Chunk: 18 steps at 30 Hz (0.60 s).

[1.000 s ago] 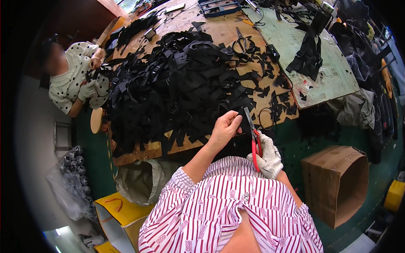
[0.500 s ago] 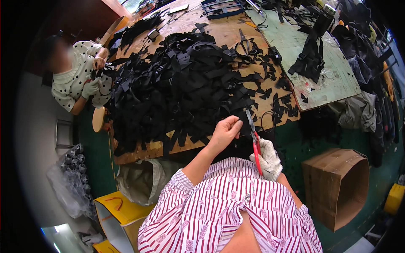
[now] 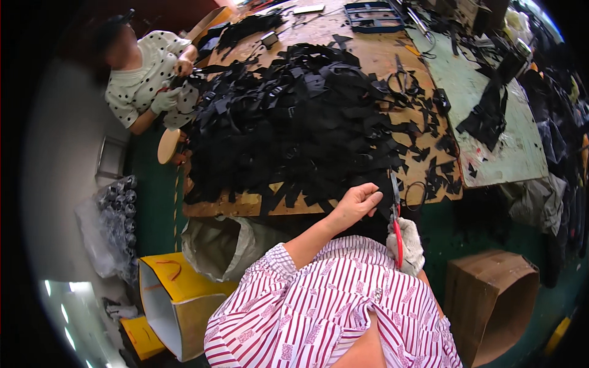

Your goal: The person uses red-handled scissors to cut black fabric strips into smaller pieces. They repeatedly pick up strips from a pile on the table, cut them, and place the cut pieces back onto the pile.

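My left hand (image 3: 358,203), bare, is closed with thumb and fingers pressed together near the table's front edge. Whatever lies in its grip cannot be made out against the black material. Close to its right, my right hand (image 3: 407,246) wears a white knitted glove and is wrapped round red-handled scissors (image 3: 398,244). The blades point away from me toward the table, beside the left fingertips. Just beyond both hands spreads a big heap of black strap pieces (image 3: 276,135), some with buckles.
A second pair of scissors (image 3: 400,78) lies on the wooden table (image 3: 374,49) among black scraps. A blue tray (image 3: 373,17) stands at the back. At the far left, a person (image 3: 150,76) handles black straps. A cardboard box (image 3: 475,285) and yellow-and-white box (image 3: 178,282) flank me.
The whole scene has shifted rightward in the picture as the view turned. Both hands stay close together, the right one still round the scissors. The person at the left keeps hold of the straps.
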Tool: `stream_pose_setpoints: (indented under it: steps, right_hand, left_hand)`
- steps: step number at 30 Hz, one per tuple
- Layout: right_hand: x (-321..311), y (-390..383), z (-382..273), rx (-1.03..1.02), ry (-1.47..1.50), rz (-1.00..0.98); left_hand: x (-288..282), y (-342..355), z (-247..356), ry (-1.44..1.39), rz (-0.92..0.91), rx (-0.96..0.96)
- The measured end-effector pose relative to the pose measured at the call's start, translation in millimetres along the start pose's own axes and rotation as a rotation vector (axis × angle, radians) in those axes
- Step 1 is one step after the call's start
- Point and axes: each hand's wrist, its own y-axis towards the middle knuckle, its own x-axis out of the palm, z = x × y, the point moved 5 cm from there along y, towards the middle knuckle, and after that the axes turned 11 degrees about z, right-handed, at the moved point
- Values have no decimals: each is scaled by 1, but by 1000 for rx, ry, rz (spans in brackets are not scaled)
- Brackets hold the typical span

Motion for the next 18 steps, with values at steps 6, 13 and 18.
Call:
stream_pose_setpoints:
  steps: [6,13,18]
  right_hand:
    - [2,4,5,-120,-30,8]
    - [3,3,-21,-8,192,64]
    - [0,8,-10,-44,320,63]
  left_hand:
    - [7,-7,-3,-43,-61,8]
    - [6,-18,-10,-9,-132,-20]
    - [-39,1,57,-89,41,171]
